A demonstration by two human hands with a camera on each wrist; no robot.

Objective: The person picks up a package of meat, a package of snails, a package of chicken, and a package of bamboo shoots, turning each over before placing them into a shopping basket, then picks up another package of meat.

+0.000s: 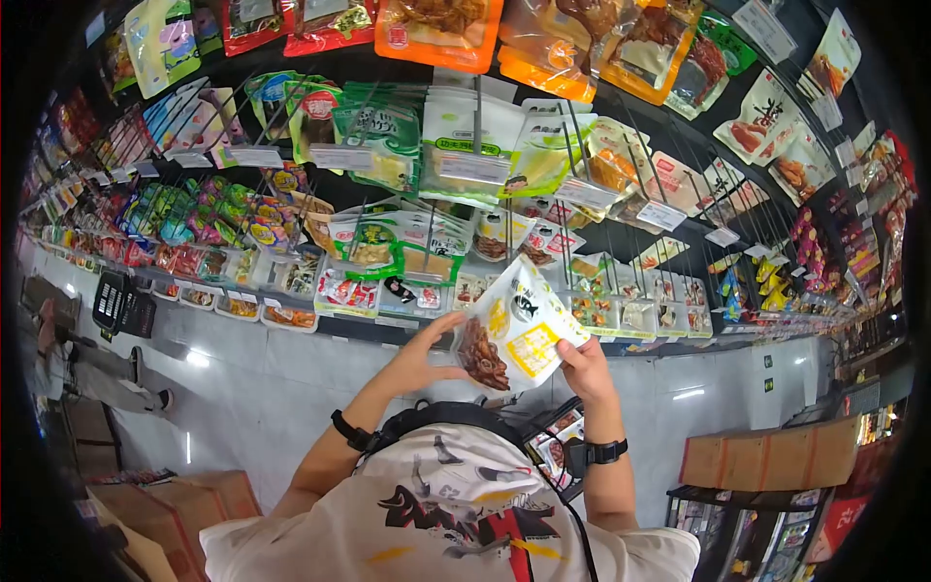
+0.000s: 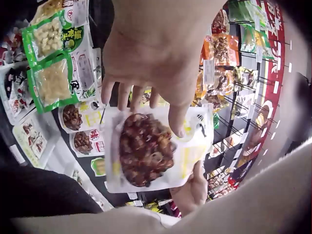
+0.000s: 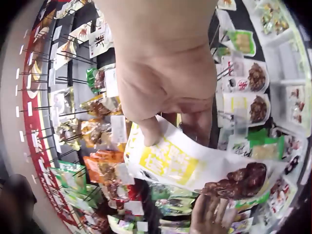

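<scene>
A person stands facing a wall of hanging snacks and holds one white packet (image 1: 512, 328) just below the middle of the head view, in front of the lowest row of pegs. Both hands are on it. The right hand (image 1: 585, 361) pinches the packet's lower right corner, thumb on the printed front and fingers behind; the right wrist view shows that pinch plainly. The left hand (image 1: 427, 351) grips the left edge, its fingers running behind the packet and its thumb (image 2: 178, 119) pressing the front near the dark food picture, as the left wrist view shows. So neither hand is free or clenched on nothing; both grasp the packet.

The packet is tilted, its top leaning toward the upper right of the frame, and it hangs in the air, touching no peg (image 1: 477, 114) and no tray (image 1: 291, 316).

What could go wrong, as I judge it: the right hand's hold is only a corner pinch, so if the left hand lets go the packet may swing or slip down to the floor. The pegs stick out toward the person, and the packet is near the crowded lower rows; a careless push forward could knock neighbouring packets loose or catch the film on a peg tip.
</scene>
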